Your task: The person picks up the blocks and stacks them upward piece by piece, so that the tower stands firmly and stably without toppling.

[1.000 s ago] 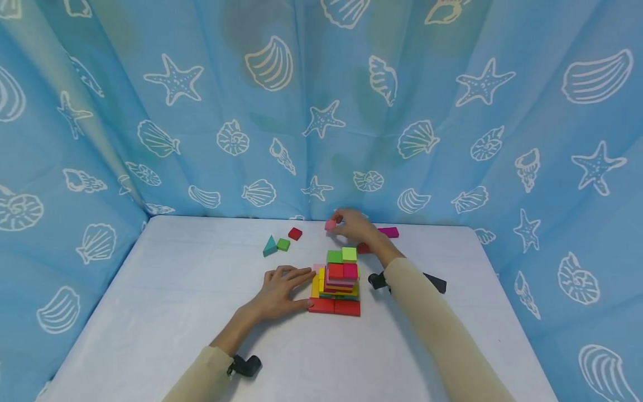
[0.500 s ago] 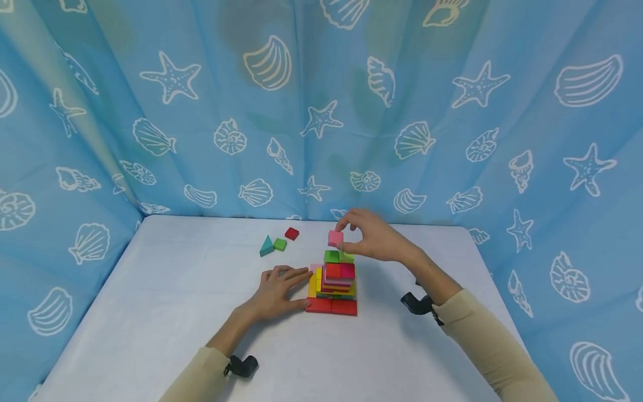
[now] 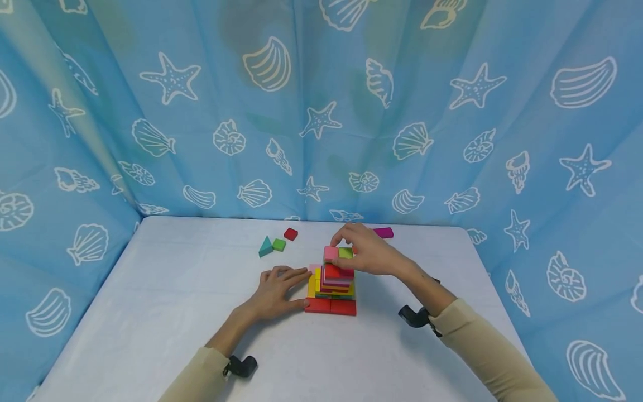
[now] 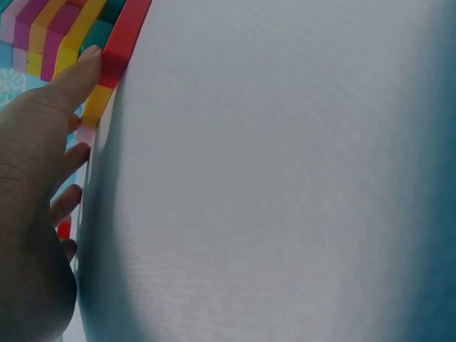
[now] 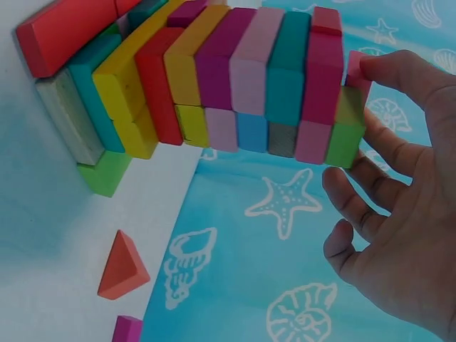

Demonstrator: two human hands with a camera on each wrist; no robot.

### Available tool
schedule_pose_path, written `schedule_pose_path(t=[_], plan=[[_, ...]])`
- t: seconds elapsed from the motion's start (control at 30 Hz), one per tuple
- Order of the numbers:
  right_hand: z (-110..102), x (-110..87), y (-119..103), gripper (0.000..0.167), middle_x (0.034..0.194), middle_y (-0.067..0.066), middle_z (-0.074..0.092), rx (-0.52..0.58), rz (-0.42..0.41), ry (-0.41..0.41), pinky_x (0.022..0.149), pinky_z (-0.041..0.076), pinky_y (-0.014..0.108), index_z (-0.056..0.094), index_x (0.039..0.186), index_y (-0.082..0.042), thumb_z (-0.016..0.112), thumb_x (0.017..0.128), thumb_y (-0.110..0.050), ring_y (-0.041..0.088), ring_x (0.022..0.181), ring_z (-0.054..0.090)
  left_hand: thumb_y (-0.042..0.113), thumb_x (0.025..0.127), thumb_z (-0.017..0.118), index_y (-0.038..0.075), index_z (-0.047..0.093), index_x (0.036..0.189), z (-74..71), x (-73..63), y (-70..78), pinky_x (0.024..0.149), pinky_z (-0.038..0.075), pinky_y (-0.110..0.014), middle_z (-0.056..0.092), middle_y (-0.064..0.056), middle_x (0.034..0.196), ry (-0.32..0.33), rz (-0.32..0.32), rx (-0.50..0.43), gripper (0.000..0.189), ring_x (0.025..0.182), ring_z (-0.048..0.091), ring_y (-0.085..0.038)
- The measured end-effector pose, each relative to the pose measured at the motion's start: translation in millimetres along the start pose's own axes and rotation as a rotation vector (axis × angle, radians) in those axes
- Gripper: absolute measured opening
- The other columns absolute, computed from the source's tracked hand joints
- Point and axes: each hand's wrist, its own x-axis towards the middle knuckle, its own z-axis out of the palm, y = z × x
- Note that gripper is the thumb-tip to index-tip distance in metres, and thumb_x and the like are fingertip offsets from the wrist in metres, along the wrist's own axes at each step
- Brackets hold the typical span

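A stepped tower of coloured wooden blocks stands mid-table on a base of red blocks. At its top my right hand pinches a small pink block between thumb and fingers, level with a light green block beside it. The right wrist view has the pink block mostly behind the thumb, above the green top block. With fingers spread, my left hand rests against the tower's left side. In the left wrist view, its thumb reaches the lower layers next to a red block.
Behind and left lie a teal triangular block, a green block and a red block. A magenta block lies back right; an orange-red triangular block shows in the right wrist view. A shell-patterned blue curtain borders the table.
My right hand has carried the pink block from the table's back edge forward, over the tower and down onto its top. My left hand stays at the tower's side.
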Motion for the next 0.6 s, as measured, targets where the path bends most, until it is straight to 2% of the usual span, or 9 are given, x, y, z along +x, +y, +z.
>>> schedule_pose_path(t=[0.37, 0.6], plan=[[6.9, 0.3, 4.8, 0.044, 0.123, -0.003, 0.06, -0.04, 0.013, -0.007, 0.093, 0.054, 0.044, 0.064, 0.117, -0.027, 0.082, 0.079, -0.038, 0.019, 0.121, 0.051, 0.062, 0.086, 0.069, 0.034, 0.042, 0.154, -2.2, -0.9, 1.5, 0.106, 0.029, -0.053, 0.044, 0.007, 0.156, -0.016, -0.005, 0.005, 0.078, 0.14, 0.034, -0.026], [7.0, -0.5, 4.8, 0.048, 0.124, -0.005, 0.061, -0.046, 0.011, -0.012, 0.095, 0.053, 0.045, 0.062, 0.121, -0.027, 0.081, 0.08, -0.041, 0.019, 0.124, 0.05, 0.059, 0.086, 0.07, 0.033, 0.042, 0.154, -2.9, -0.6, 1.9, 0.106, 0.028, -0.053, 0.043, 0.006, 0.157, -0.025, -0.017, -0.016, 0.078, 0.141, 0.033, -0.026]])
